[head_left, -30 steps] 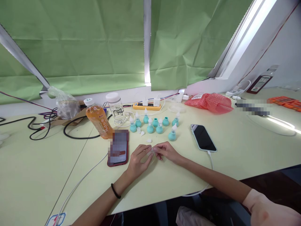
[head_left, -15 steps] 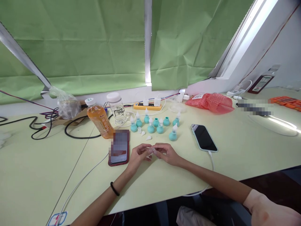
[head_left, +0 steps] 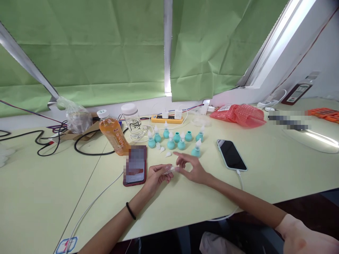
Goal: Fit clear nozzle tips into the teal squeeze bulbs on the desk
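Note:
My left hand pinches a small clear plastic piece above the table's near half. Just to its right, my right hand has its index finger stretched out and apart from the thumb, whose tip is close to the piece; whether it touches I cannot tell. Beyond the hands stand several teal squeeze bulbs, most with translucent pointed nozzles, two with bare round openings. A loose white nozzle tip, another beside it, and a small translucent cup lie in front of them.
A dark red-cased phone lies left of my hands, and a charging phone lies right. Behind stand an orange drink bottle, a clear jar and a yellow power strip. A red bubble-wrap bag rests at the back right.
My right hand has moved slightly right, its index finger lifting off the clear piece and stretching out. My left hand keeps hold of the piece, now more visible. The view has shifted slightly.

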Motion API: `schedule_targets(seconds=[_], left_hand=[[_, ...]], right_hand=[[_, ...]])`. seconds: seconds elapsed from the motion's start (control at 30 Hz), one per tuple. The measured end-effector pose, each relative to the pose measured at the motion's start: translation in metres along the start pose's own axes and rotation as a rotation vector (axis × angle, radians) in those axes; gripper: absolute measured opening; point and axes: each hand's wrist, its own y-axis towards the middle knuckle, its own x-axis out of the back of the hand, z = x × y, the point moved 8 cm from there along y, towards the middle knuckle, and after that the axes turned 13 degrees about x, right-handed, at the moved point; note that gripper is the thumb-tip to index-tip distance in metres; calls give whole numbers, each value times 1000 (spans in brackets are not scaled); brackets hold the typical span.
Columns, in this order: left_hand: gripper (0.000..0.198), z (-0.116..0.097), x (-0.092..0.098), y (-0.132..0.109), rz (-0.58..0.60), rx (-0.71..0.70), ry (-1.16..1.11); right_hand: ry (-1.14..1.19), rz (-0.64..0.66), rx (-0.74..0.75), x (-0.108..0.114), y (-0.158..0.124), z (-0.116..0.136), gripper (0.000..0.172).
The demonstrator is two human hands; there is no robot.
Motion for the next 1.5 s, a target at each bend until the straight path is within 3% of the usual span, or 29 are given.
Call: schedule_targets(seconds=[0.1,0.17,0.27,0.4,0.47,0.57,0.67,0.73,0.77,0.83,0.9,0.97,1.1,1.2,1.33,1.5], left_hand=[[25,0,4,1,-37,4,-10],[25,0,5,0,-46,11,-6],[26,0,3,0,-28,29,-42],[29,2,3,2,10,55,-183],[31,1,5,3,16,48,-227],[31,-1,5,3,32,21,-222],[25,-2,1,1,73,13,-180],[20,-3,-2,0,90,8,-153],[20,-4,-2,0,84,-5,-138],[20,-6,2,-1,32,-49,-95],[19,-6,9,0,-55,-85,-30],[20,-6,14,0,-128,-105,41],[21,-11,14,-1,-162,-173,88],[30,-16,10,-5,-136,-217,80],[38,-18,8,-6,-138,-227,89],[20,-16,16,-4,-185,-251,24]], right_hand=[[-238,-176,54,51,25,8,32],[-397,-197,64,83,48,4,22],[-685,-21,-45,110,83,-32,25],[-928,573,-387,100,90,-117,41],[-923,694,-443,89,84,-139,39],[-885,743,-429,75,79,-151,25],[-900,726,-401,78,80,-144,18],[-948,632,-368,94,87,-127,17],[-970,552,-337,104,91,-114,18],[-929,246,-165,126,102,-70,19],[-696,63,9,132,103,-26,19],[-390,22,63,124,96,3,19],[-14,170,11,74,69,25,22],[-52,293,-92,34,40,14,22],[-105,338,-145,-5,10,-9,21],[-141,321,-250,-22,-8,-30,18]])
